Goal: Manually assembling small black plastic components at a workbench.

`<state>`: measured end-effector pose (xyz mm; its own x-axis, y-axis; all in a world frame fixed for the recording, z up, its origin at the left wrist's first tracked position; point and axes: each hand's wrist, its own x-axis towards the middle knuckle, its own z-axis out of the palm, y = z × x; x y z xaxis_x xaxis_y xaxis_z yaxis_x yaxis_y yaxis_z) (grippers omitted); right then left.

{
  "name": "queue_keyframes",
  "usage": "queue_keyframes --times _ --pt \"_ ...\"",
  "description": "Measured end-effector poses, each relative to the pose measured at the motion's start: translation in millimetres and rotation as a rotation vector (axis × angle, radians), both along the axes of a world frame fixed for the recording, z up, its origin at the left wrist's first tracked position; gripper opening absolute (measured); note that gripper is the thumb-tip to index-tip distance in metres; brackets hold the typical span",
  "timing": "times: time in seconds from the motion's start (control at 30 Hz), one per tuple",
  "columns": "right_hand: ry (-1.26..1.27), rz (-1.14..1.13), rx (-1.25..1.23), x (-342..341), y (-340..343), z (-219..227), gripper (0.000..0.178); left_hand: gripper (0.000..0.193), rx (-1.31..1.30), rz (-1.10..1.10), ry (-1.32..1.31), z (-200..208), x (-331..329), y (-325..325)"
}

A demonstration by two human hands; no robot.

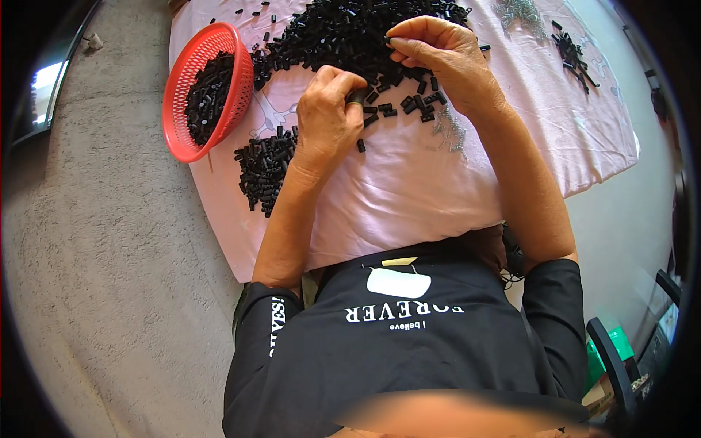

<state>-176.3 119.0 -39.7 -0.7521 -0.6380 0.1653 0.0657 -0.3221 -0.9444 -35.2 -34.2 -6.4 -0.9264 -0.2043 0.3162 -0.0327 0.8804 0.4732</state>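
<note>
At upper centre, the right hand (456, 64) pinches a small black piece (388, 41) near a dark heap (328, 31); the left hand (326, 117) curls, its hold unclear. Red basket (246, 80), upper left.

The left hand (326, 109) partly hid the dark thing (357, 95) at its fingertips; the right hand (449, 58) pinched a piece (388, 41) too small to identify. The top edge cut off the big pile (328, 36), and the left forearm (294, 212) covered an edge of the small pile (263, 168). In the basket (246, 84), contents (209, 98) hid the bottom. Silvery bits (450, 135) were too fine to count.
</note>
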Motion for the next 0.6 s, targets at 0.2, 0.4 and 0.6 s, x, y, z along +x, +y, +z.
queue_keyframes --times 0.2,0.4,0.6 --pt "-0.017 -0.01 -0.001 0 1 2 0.019 0.023 -0.081 -0.053 0.012 -9 -18 10" --pt "-0.024 -0.007 -0.001 -2 0 0 0.019 0.023 -0.062 -0.064 -0.042 -6 -21 15" --pt "-0.04 0.033 0.01 0 -1 1 0.018 0.014 0.221 -0.008 0.034 9 -12 21"
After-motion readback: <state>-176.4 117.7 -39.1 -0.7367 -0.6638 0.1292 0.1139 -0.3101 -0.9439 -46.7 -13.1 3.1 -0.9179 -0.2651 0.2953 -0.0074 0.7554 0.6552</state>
